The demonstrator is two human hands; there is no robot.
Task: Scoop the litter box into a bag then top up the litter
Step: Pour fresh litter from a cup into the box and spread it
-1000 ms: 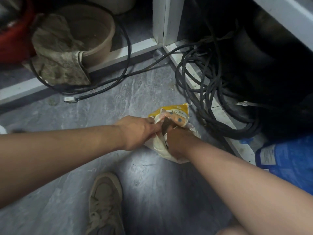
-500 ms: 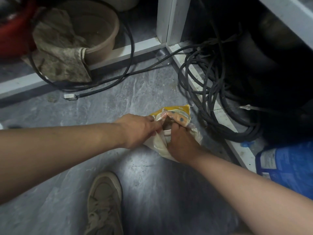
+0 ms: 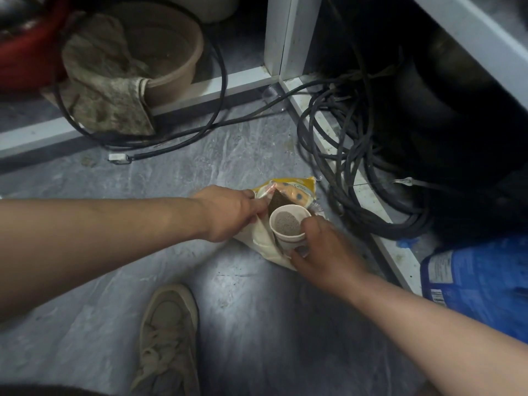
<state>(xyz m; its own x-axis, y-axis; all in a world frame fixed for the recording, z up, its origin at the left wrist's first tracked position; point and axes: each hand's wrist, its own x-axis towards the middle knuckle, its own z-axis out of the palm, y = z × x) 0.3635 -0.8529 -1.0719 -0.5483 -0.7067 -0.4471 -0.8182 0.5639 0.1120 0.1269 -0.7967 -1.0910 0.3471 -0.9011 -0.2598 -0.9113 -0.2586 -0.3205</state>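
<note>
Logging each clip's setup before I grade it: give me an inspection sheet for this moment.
Surface: grey marbled floor, some dirt specks.
Job's things: paper cup holding grey litter, just above the open yellow litter bag.
Clutter: tan basin draped with a dirty cloth; blue sack.
Grippers: left hand holds the bag's mouth open; right hand grips the cup.
Cables: black coil beside the bag.
Surroundings: white frame; a shoe.

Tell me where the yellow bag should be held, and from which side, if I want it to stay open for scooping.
Grip the bag at the lip of its open mouth, coming from the left as the left hand does. The soft bag lies slumped on the floor, so the lip probably needs pulling up and outward. That leaves the right side free for the right hand with the cup.
</note>
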